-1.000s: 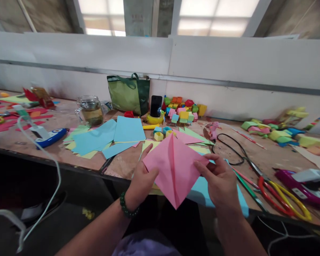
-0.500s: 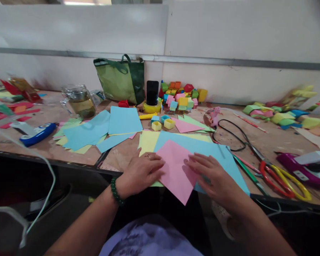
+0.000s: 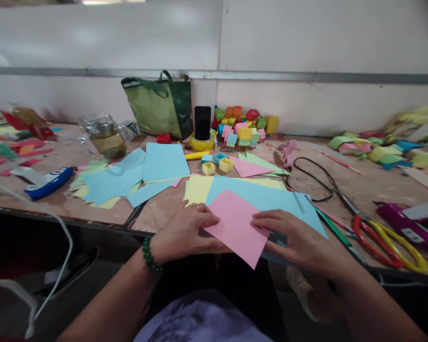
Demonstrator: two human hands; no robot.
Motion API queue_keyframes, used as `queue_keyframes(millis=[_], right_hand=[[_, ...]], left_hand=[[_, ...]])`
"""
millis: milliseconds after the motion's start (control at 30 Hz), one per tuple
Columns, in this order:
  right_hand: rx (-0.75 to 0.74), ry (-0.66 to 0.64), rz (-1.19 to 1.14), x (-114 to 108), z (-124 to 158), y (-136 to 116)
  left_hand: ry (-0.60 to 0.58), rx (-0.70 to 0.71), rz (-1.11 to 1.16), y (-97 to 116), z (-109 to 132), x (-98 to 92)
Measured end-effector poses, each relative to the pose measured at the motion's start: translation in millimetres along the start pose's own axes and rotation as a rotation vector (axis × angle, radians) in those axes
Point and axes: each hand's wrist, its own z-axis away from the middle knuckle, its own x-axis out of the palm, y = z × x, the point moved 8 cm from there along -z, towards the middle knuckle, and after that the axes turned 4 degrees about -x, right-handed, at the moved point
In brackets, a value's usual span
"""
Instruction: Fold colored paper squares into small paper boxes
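Observation:
A square of pink paper lies diamond-wise at the front edge of the table, one corner pointing toward me past the edge. My left hand grips its left corner, fingers on top and thumb tucked beneath. On the other side, my right hand pinches the right corner, with its thumb partly under the sheet. Beneath lie a large blue sheet and a yellow sheet. A green bead bracelet circles my left wrist.
Small folded paper boxes stand beyond the sheets. Scissors and a purple glue gun lie on the right. On the left are blue paper sheets, a glass jar and a blue glue gun. A phone stands behind.
Both hands have closed on the pink paper's side corners, where they rested more loosely before. The paper has turned slightly, its near corner shifting right.

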Motion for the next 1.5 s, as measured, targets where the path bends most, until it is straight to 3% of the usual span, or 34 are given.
queue_keyframes(millis=[200, 333, 567, 667, 767, 867, 967, 1100, 1267, 1500], right_hand=[[0.148, 0.055, -0.110, 2.7, -12.2, 28.4], [0.326, 0.112, -0.135, 3.7, -19.6, 47.7], [0.444, 0.182, 0.053, 2.7, -14.5, 62.2], [0.315, 0.245, 0.187, -1.7, -10.8, 56.4], [-0.023, 0.283, 0.360, 0.2, -12.7, 24.2], [-0.338, 0.169, 0.484, 15.4, -13.8, -9.5], [-0.409, 0.071, 0.529, 18.2, -10.2, -16.9], [-0.330, 0.040, 0.557, 1.5, 11.4, 3.2], [-0.112, 0.046, 0.471, -16.4, 33.5, 31.8], [0.291, 0.072, 0.283, -6.7, -10.7, 32.0]], left_hand=[[0.144, -0.148, 0.060, -20.8, -7.3, -2.4], [0.289, -0.257, -0.089, -34.2, -5.1, -9.3], [0.336, -0.343, -0.293, -42.1, -0.9, -7.8], [0.312, -0.210, -0.376, -28.5, -2.9, -4.5], [0.142, 0.023, -0.469, -5.3, -7.5, 11.2], [0.029, 0.096, -0.531, 7.2, -10.3, 20.0], [0.005, 0.076, -0.567, 7.8, -9.5, 19.6], [0.006, 0.037, -0.527, -7.7, 6.8, 16.4], [0.135, -0.045, -0.398, -24.6, 26.1, 2.6], [0.217, -0.211, -0.241, -19.7, -0.9, -2.8]])
